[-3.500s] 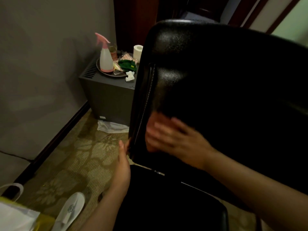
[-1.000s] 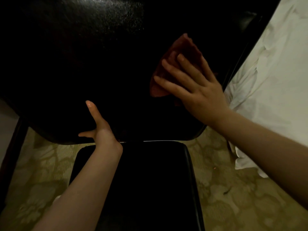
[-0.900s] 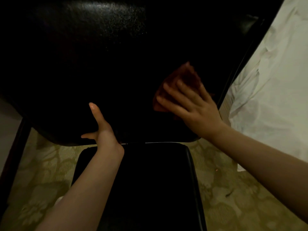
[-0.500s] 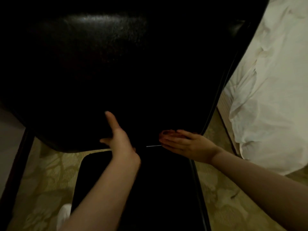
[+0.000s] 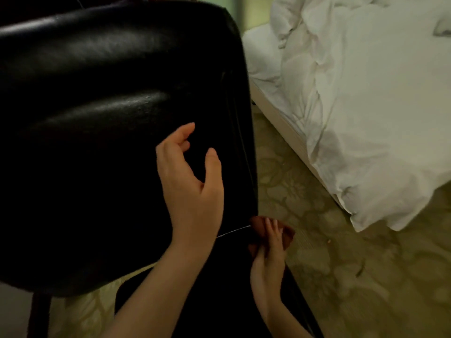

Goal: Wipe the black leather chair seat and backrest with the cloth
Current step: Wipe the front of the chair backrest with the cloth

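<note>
Beside white bedding, glossy black backrest; crumpled reddish-brown cloth.

Setting: bedroom, possibly a hotel room.
Evidence: bed with rumpled white bedding at right; patterned green-beige carpet underfoot; black leather chair standing just beside the bed. Dim indoor light.
</note>
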{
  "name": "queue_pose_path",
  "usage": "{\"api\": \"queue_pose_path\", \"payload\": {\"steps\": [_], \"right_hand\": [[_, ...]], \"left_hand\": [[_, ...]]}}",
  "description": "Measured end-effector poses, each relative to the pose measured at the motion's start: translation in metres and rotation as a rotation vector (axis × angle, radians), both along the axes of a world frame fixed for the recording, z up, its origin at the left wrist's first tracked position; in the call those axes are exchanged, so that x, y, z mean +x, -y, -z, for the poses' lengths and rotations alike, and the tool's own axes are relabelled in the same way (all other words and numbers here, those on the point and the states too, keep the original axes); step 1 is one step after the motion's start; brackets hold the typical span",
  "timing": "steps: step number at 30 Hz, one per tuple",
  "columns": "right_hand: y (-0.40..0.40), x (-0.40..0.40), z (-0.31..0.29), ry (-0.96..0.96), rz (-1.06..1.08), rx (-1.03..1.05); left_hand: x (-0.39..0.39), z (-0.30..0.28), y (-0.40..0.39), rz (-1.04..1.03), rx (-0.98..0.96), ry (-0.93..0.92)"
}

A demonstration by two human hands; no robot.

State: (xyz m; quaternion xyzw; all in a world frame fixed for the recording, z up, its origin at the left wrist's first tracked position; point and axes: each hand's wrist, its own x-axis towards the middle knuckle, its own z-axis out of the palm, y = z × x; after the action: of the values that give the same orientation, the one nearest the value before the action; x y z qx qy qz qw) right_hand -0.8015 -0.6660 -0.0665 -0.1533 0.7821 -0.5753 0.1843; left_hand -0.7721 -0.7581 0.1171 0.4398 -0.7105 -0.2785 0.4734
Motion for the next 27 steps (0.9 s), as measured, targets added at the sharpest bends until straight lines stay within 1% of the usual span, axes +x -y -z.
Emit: {"api": "queue_pose_path", "payload": {"steps": [1, 3, 5, 8, 14, 16, 18, 19, 20, 21, 22, 24, 25, 26, 27], "right_hand": [[0.008, 0.0, -0.009, 0.21, 0.115, -0.052], [0.027, -0.003, -0.02, 0.557, 0.224, -0.249], [0.045, -0.011, -0.028, 0.768, 0.296, -0.405], [0.061, -0.023, -0.032, 0.966, 0.374, -0.483], [0.084, -0.023, -0.007, 1.253, 0.412, -0.473], [0.087, -0.022, -0.001, 1.319, 0.394, -0.468], [0.085, -0.02, -0.013, 1.294, 0.365, -0.415], [0.084, -0.016, -0.022, 1.251, 0.357, -0.397], [0.084, -0.011, -0.036, 1.168, 0.359, -0.381], [0.085, -0.003, -0.051, 1.031, 0.355, -0.373], [0.085, 0.004, -0.07, 0.83, 0.309, -0.393], [0.089, 0.012, -0.102, 0.38, 0.155, -0.473], [0.092, 0.011, -0.111, 0.207, 0.079, -0.526], [0.098, 0.006, -0.118, 0.083, 0.019, -0.549], [0.104, -0.002, -0.124, -0.004, -0.028, -0.531]], "left_hand": [[-0.002, 0.002, 0.006, -0.001, -0.103, 0.096], [-0.004, 0.006, 0.016, -0.024, -0.269, 0.275], [-0.004, 0.011, 0.024, -0.038, -0.374, 0.39], [-0.001, 0.019, 0.031, -0.049, -0.463, 0.522], [0.012, 0.026, 0.041, -0.056, -0.508, 0.714], [0.015, 0.029, 0.043, -0.059, -0.526, 0.757], [0.018, 0.031, 0.045, -0.069, -0.53, 0.771], [0.019, 0.031, 0.046, -0.074, -0.534, 0.778], [0.02, 0.032, 0.047, -0.075, -0.54, 0.786], [0.02, 0.032, 0.047, -0.074, -0.545, 0.793], [0.021, 0.031, 0.048, -0.073, -0.552, 0.8], [0.023, 0.027, 0.05, -0.08, -0.578, 0.81], [0.024, 0.024, 0.053, -0.089, -0.596, 0.809], [0.025, 0.019, 0.056, -0.105, -0.617, 0.803], [0.027, 0.013, 0.06, -0.125, -0.639, 0.792]]}}
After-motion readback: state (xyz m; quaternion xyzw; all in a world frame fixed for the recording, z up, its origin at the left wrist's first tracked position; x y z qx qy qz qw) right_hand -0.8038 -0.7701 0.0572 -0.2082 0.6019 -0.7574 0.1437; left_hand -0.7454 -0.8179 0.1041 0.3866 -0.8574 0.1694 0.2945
